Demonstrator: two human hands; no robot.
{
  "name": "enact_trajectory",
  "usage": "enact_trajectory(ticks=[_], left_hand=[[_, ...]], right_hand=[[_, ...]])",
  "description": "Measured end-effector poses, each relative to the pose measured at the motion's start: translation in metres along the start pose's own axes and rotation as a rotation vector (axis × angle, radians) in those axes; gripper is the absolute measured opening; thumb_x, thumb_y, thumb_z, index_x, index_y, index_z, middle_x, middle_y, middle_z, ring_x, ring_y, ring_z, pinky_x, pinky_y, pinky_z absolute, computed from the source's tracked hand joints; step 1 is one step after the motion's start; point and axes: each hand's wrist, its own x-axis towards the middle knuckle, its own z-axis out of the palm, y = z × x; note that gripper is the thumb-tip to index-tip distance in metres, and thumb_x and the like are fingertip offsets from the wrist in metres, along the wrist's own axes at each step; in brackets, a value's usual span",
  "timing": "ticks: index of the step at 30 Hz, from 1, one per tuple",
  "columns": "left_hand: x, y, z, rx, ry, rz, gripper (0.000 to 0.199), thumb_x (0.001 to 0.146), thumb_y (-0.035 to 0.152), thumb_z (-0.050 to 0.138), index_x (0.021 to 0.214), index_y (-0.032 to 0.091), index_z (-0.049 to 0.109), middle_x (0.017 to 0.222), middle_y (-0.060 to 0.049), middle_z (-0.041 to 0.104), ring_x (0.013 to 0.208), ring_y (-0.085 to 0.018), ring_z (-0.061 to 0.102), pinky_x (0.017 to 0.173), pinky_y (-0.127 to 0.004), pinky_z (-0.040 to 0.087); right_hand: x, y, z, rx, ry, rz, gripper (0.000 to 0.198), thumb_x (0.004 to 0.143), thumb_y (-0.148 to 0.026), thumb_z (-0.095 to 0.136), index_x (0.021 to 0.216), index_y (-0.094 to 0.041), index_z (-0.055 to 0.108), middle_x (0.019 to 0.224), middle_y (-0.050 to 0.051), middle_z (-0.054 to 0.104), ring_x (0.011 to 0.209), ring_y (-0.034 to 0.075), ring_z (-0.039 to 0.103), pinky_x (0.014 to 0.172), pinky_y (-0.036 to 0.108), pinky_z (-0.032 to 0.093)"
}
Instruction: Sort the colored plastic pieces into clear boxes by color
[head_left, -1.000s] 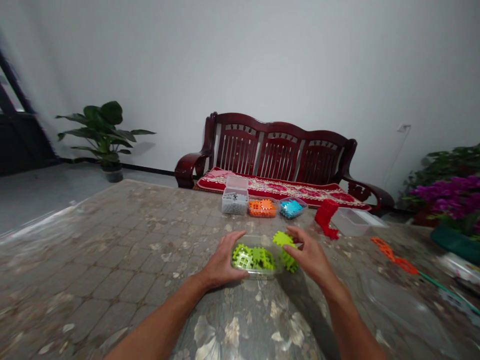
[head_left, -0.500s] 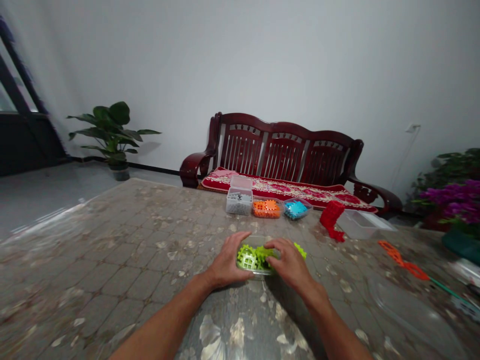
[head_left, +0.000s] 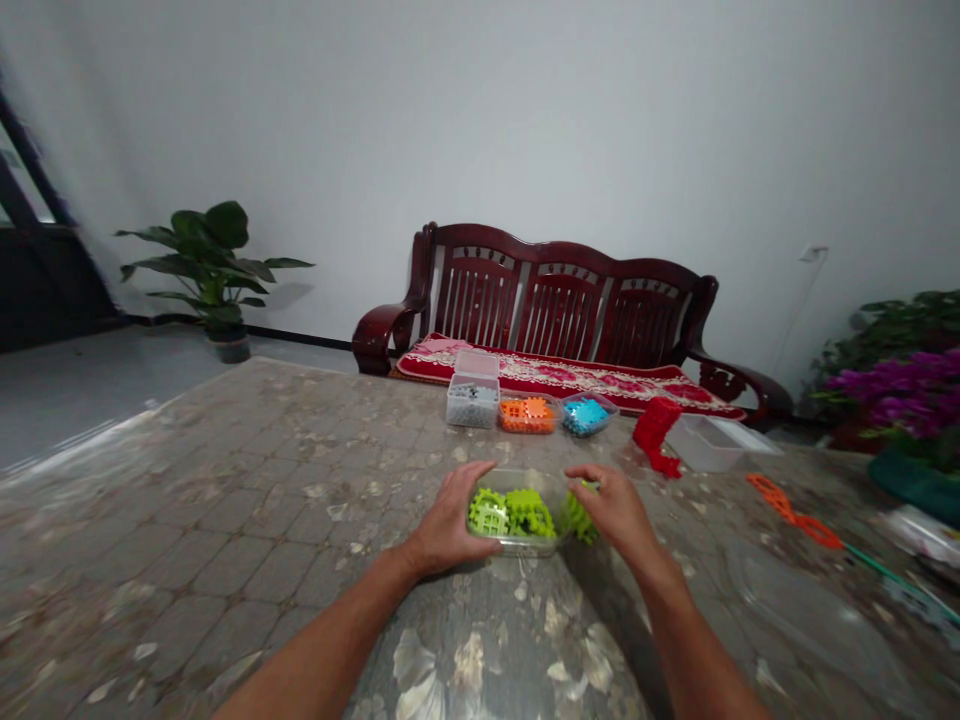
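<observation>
A clear plastic box [head_left: 521, 547] with lime-green interlocking blocks [head_left: 529, 512] in it stands on the table before me. My left hand [head_left: 454, 520] is closed round the box's left end, thumb at the near side and fingers at the far rim. Just past the right end of the box is a further stack of lime-green blocks [head_left: 580, 515], partly covered by my right hand [head_left: 616, 508]. The fingers and thumb of that hand are closed on this stack. Whether the stack touches the table, I cannot tell.
Behind are a box of grey pieces [head_left: 472, 408], orange blocks [head_left: 527, 413], blue blocks [head_left: 586, 413] and a red block build [head_left: 655, 435]. To the right lie an open clear box [head_left: 709, 445], an orange chain [head_left: 795, 515] and a clear lid [head_left: 817, 610]. A bench [head_left: 562, 310] stands beyond.
My right hand has moved from inside the box to the right, onto the green blocks beside it. My left hand keeps hold of the box. The view has shifted slightly.
</observation>
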Motion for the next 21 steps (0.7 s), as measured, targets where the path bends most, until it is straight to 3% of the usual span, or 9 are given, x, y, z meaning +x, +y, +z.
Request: enact_trajectory(ticks=[4, 7, 14, 21], left_hand=[[0.000, 0.001, -0.001, -0.008, -0.006, -0.012, 0.100, 0.059, 0.017, 0.083, 0.150, 0.023, 0.042, 0.151, -0.013, 0.048, 0.141, -0.037, 0.044, 0.122, -0.056, 0.034], [-0.001, 0.001, -0.002, -0.006, -0.002, -0.019, 0.099, 0.059, 0.017, 0.083, 0.149, 0.023, 0.043, 0.151, -0.012, 0.049, 0.141, -0.037, 0.045, 0.122, -0.056, 0.034], [0.000, 0.002, -0.002, 0.004, -0.008, -0.020, 0.099, 0.059, 0.017, 0.083, 0.149, 0.022, 0.043, 0.150, -0.013, 0.049, 0.140, -0.037, 0.045, 0.122, -0.056, 0.034], [0.000, 0.004, -0.002, 0.020, -0.005, -0.018, 0.098, 0.060, 0.021, 0.085, 0.149, 0.021, 0.043, 0.150, -0.014, 0.050, 0.140, -0.037, 0.046, 0.121, -0.055, 0.035]], right_hand=[[0.000, 0.032, -0.013, -0.086, -0.038, 0.097, 0.043, 0.080, -0.033, 0.063, 0.118, -0.017, 0.076, 0.119, 0.013, 0.077, 0.111, 0.032, 0.070, 0.100, 0.046, 0.051], [-0.005, 0.040, -0.013, -0.161, -0.069, 0.106, 0.050, 0.075, -0.034, 0.070, 0.122, -0.019, 0.074, 0.122, 0.013, 0.076, 0.113, 0.034, 0.069, 0.100, 0.047, 0.051], [-0.012, 0.029, -0.011, -0.282, -0.062, 0.080, 0.039, 0.077, -0.032, 0.070, 0.115, -0.024, 0.077, 0.109, 0.009, 0.080, 0.103, 0.032, 0.073, 0.090, 0.040, 0.054], [-0.012, 0.016, -0.022, -0.346, -0.051, 0.140, 0.056, 0.085, -0.035, 0.064, 0.137, -0.015, 0.065, 0.122, 0.016, 0.076, 0.115, 0.036, 0.070, 0.098, 0.045, 0.052]])
